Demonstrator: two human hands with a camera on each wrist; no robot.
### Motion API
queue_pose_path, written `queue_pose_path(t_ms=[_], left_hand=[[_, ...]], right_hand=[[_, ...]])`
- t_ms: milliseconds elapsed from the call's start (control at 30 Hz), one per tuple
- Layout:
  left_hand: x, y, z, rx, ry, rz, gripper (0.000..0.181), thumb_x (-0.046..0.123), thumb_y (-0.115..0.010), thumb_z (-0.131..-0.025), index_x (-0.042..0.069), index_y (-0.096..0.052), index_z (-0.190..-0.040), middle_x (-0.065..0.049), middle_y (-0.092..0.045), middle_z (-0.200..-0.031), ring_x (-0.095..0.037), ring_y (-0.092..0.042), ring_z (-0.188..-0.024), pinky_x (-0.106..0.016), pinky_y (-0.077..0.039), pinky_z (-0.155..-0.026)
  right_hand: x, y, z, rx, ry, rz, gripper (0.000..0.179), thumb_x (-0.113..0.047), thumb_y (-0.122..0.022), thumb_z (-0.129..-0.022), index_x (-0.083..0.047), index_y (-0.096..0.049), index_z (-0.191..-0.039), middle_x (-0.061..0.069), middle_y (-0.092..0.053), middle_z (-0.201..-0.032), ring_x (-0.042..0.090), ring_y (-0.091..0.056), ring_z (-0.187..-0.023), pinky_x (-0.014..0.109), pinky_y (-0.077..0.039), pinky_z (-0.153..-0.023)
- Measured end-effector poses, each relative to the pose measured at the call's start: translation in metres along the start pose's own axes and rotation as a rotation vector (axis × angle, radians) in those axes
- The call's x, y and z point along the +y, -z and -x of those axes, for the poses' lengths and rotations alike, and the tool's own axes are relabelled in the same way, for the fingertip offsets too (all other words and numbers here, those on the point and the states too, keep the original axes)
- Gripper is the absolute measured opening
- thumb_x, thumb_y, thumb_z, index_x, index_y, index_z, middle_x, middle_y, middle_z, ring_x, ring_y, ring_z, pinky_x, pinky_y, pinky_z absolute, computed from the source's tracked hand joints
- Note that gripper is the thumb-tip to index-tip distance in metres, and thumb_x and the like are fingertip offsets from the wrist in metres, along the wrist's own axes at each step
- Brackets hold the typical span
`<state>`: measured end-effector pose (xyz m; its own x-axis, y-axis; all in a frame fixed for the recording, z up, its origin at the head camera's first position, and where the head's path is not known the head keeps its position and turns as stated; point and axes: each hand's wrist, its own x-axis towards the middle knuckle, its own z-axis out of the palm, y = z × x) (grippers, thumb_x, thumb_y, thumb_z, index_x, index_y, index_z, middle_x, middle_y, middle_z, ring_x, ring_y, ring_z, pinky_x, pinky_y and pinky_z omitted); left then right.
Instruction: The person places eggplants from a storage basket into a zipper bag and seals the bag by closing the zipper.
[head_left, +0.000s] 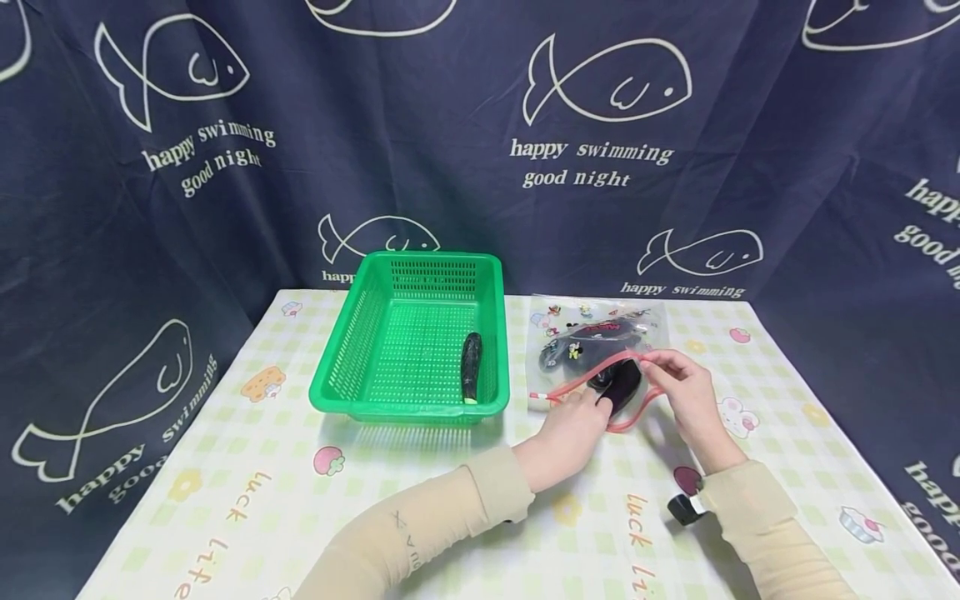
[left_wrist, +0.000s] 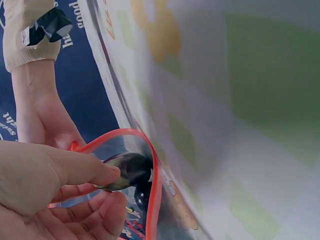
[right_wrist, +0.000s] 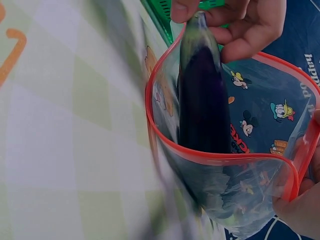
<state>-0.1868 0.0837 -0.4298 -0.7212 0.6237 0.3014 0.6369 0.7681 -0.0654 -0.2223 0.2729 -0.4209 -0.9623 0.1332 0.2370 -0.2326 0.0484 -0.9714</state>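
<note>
A clear cartoon-printed zip bag point(head_left: 600, 310) with a red rim lies on the table at centre right, its mouth spread apart. My left hand point(head_left: 570, 437) pinches the pale stem end of a dark purple eggplant point(right_wrist: 205, 100), whose body reaches down through the bag's mouth. With thumb and fingers, my right hand point(head_left: 684, 396) grips the red rim point(right_wrist: 225, 159) at the bag's right side. Another dark, glossy thing point(left_wrist: 142, 196) shows beside the eggplant in the left wrist view; its full shape is hidden.
To the left stands a green slotted basket point(head_left: 412, 410), with a dark eggplant point(head_left: 471, 367) lying along its right side. A checked, printed cloth point(head_left: 360, 525) covers the table. Behind it hangs a dark blue curtain point(head_left: 420, 150) with fish drawings.
</note>
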Motion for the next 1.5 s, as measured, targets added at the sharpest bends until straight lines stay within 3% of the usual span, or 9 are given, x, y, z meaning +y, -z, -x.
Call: queue_pose_path(t_ms=[500,1167,1500], left_hand=[[0.004,0.001,-0.012,-0.025,0.030,-0.017,0.017,0.012,-0.061,-0.087,0.014,-0.056,-0.103,-0.002,-0.057,-0.095,-0.014,-0.058,-0.081,-0.026,-0.053,-0.064],[0.012,-0.007,-0.030,-0.039,0.063,-0.058,0.013,0.014,-0.057,-0.091,0.015,-0.056,-0.104,-0.001,-0.057,-0.098,-0.014,-0.055,-0.080,-0.024,-0.052,-0.065],[0.015,-0.010,-0.036,-0.097,0.073,-0.042,0.012,0.014,-0.053,-0.094,0.017,-0.054,-0.106,0.000,-0.055,-0.101,-0.013,-0.054,-0.088,-0.024,-0.051,-0.068]], right_hand=[[0.001,-0.001,0.000,-0.005,0.003,-0.005,0.008,-0.004,-0.066,-0.086,-0.005,-0.068,-0.094,-0.011,-0.068,-0.081,0.001,-0.059,-0.071,0.014,-0.047,-0.065],[-0.001,-0.003,0.000,0.005,0.005,-0.016,0.008,-0.002,-0.066,-0.085,-0.005,-0.069,-0.093,-0.011,-0.068,-0.082,0.001,-0.059,-0.070,0.015,-0.048,-0.064],[-0.001,-0.003,0.000,0.001,0.004,-0.019,0.008,-0.002,-0.066,-0.085,-0.005,-0.068,-0.093,-0.010,-0.068,-0.082,0.002,-0.059,-0.070,0.015,-0.048,-0.064]])
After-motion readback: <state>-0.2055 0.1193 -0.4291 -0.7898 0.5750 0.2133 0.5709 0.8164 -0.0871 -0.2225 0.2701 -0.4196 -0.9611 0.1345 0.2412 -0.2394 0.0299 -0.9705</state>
